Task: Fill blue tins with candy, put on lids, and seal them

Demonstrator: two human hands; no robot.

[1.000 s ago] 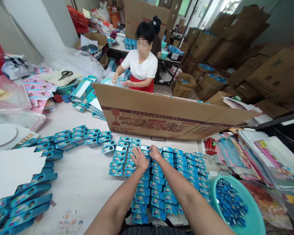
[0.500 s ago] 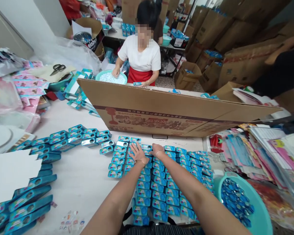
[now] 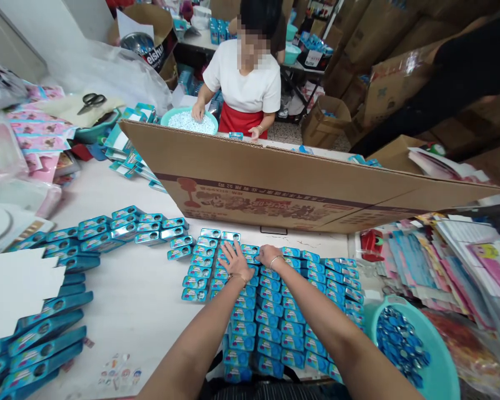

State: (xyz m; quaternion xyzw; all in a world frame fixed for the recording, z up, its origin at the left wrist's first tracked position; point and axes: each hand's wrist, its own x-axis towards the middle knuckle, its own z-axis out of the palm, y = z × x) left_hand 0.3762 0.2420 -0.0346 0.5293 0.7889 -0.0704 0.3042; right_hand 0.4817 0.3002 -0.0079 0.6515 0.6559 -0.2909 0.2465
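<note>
Rows of small blue tins (image 3: 270, 316) lie packed together on the white table (image 3: 137, 294) in front of me. My left hand (image 3: 232, 260) rests flat on the far rows, fingers spread. My right hand (image 3: 268, 255) sits just beside it with fingers curled down onto the tins at the far edge of the block; what it grips, if anything, is hidden. A thin bracelet circles each wrist.
A flattened cardboard sheet (image 3: 283, 189) stands across the table behind the tins. A person in a white shirt (image 3: 244, 83) works beyond it at a teal bowl (image 3: 187, 119). More tins (image 3: 120, 228) trail left. A teal basin of blue pieces (image 3: 404, 347) sits right, card stacks (image 3: 441, 261) beside it.
The view has tilted and shifted slightly; both my hands stay on the far rows of tins. The person opposite has moved one hand into the teal bowl.
</note>
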